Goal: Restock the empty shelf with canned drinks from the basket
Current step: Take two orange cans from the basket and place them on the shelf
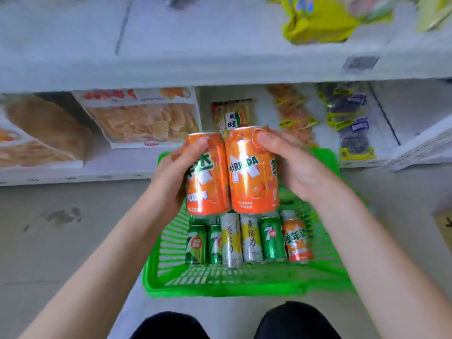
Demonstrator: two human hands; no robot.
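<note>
2 orange cans (230, 172) upright above green basket (220, 285) (6 cans (248, 241) inside)

Three orange cans (252, 172) showed: two held upright side by side, one lying in the green basket (220, 285). The basket also held three green cans (272, 238) and two yellow-and-silver cans (250, 238), making six in a row.

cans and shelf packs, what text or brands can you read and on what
"MIRINDA": orange can in the right hand
"7up": green can in the basket
"7": leftmost green can
"旺旺": snack pack on the lower shelf
Shelf price tags and other snack packs: too blurred to read.
</note>
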